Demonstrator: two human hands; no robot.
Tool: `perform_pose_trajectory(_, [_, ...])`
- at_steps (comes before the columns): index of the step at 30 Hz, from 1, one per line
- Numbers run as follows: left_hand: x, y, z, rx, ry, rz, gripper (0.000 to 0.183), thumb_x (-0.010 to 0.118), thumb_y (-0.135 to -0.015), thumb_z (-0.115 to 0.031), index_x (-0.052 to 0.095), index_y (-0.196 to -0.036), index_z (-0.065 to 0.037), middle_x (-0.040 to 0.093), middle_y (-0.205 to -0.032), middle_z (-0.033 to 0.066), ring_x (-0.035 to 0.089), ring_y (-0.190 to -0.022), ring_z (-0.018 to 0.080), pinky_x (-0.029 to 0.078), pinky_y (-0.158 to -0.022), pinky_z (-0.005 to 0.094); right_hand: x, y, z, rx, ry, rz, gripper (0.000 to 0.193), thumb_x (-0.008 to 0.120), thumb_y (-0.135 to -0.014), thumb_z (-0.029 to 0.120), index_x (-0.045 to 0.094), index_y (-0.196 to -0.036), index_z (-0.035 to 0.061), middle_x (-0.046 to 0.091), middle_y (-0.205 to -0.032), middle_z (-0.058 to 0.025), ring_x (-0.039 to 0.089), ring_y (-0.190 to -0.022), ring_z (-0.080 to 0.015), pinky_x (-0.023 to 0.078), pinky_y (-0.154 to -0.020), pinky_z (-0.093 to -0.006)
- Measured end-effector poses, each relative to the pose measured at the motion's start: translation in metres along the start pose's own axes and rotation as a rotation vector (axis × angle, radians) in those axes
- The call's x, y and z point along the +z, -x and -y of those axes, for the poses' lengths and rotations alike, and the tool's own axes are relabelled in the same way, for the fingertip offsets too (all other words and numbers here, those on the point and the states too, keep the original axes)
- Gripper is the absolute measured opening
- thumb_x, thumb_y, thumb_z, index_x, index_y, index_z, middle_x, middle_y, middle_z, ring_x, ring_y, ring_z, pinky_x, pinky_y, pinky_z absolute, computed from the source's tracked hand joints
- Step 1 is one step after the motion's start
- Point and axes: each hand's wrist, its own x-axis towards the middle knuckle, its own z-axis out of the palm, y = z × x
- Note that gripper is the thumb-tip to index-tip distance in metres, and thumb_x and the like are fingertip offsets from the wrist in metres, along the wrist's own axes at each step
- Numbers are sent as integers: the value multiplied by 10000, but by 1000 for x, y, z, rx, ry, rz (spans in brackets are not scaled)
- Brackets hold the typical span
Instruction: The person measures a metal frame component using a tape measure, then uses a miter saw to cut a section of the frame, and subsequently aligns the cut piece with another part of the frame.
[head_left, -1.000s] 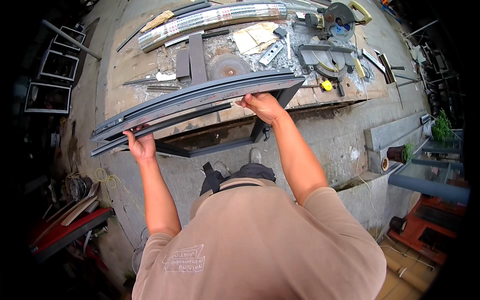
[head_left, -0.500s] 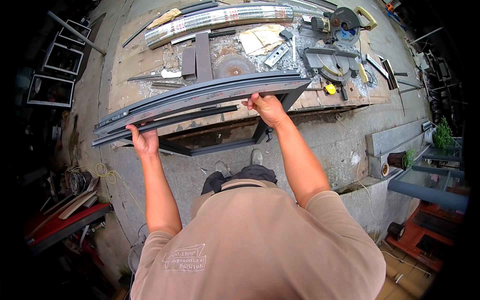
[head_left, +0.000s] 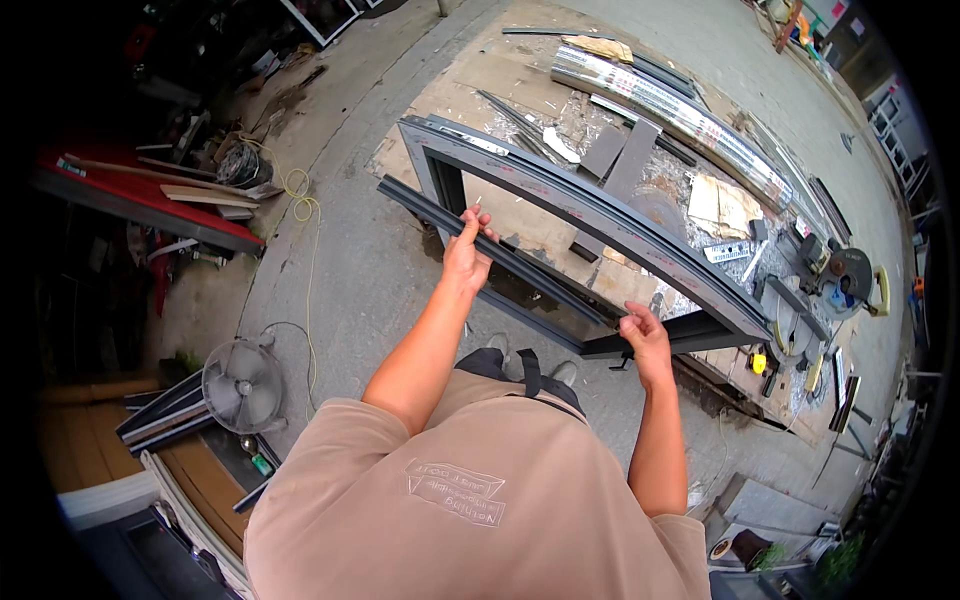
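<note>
The whole view has turned to the left, so a fan (head_left: 243, 387) now shows and the bench (head_left: 465, 85) sits more to the right. The right hand (head_left: 648, 345) has come away from the top bar of the big grey frame (head_left: 590, 212) and is lower down. The dark strip (head_left: 420, 206) has moved too, and there is a bigger gap between it and that top bar.

The left hand (head_left: 467, 255) holds the strip, with its fingers wrapped around it. The strip slants down to the right, in front of the hole in the frame. Its low end is just beside the right hand. The right hand's fingers are bent, and the thumb is close to them. I cannot tell if they touch the strip.

The frame stands up at the near side of the bench, and its top bar slants down to the right as well. On the bench, past the frame, there is a long wrapped roll (head_left: 680, 120) and some tan paper (head_left: 718, 205). A round saw (head_left: 850, 275) is at the right end. A yellow tape measure (head_left: 758, 362) lies near the low right corner of the frame. The fan is well apart, on the left.
</note>
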Motion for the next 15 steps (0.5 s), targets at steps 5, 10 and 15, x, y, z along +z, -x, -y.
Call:
perform_pose_trajectory(5, [-21, 42, 15, -147, 78, -180, 402, 691, -983, -488, 651, -1169, -134, 569, -854, -33, 601, -844, 133, 583, -949, 453, 63, 21, -4, -241, 752, 46, 657, 889, -789, 198, 638, -1379, 55, 643, -1314, -173, 627, -1175, -320, 495, -1052, -416])
perform_pose_trajectory(10, [-17, 66, 10, -203, 68, -125, 384, 649, -1023, -468, 632, -1157, -109, 534, -840, -29, 575, -836, 137, 575, -965, 452, 88, 27, -8, -356, 1055, 43, 593, 873, -761, 186, 671, -1303, 58, 670, -1276, -175, 597, -1218, -399, 462, -1074, -453])
perform_pose_trajectory(15, [-19, 79, 4, -223, 90, -21, 297, 665, -1045, -350, 616, -1202, -103, 555, -868, -19, 586, -859, 139, 579, -961, 451, 90, 28, -13, -230, 992, 71, 346, 770, -909, 193, 703, -1212, 40, 711, -1076, -218, 686, -1003, -425, 538, -896, -461])
